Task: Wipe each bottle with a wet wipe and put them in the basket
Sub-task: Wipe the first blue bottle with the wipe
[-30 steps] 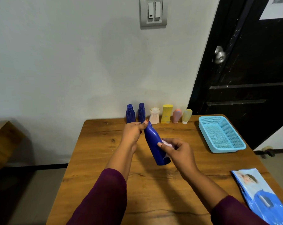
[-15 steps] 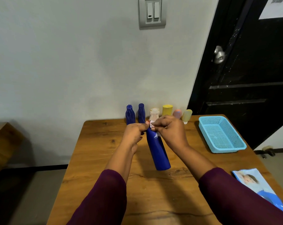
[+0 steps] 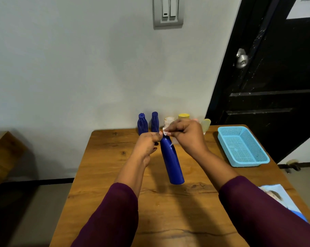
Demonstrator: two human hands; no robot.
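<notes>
**Blue bottle gets a wipe at the neck above a wooden table**

I hold a tall blue bottle (image 3: 171,161) tilted over the middle of the table (image 3: 104,177), its base toward me and its top pointing to the far side. My left hand (image 3: 147,146) is curled shut around the top end of the bottle, fingers folded in and thumb pressed against the neck. My right hand (image 3: 187,135) is closed on a white wet wipe (image 3: 165,133), pinching it between thumb and fingertips against the bottle's shoulder just to the right of my left hand; only a small corner of the wipe shows past my fingers. Both sleeves (image 3: 115,216) are dark purple.

Along the far edge of the table, against the wall, stands a row of other bottles: two small blue bottles (image 3: 142,123) on the left, then a white one (image 3: 169,120), a yellow-capped one (image 3: 184,115) and a pale yellow one (image 3: 206,124), the last three partly hidden behind my right hand. The light blue basket (image 3: 227,141) sits on the far right of the table, well apart from the bottle in my hands. A pack of wipes (image 3: 282,200) lies at the near right edge, partly covered by my right sleeve.
</notes>
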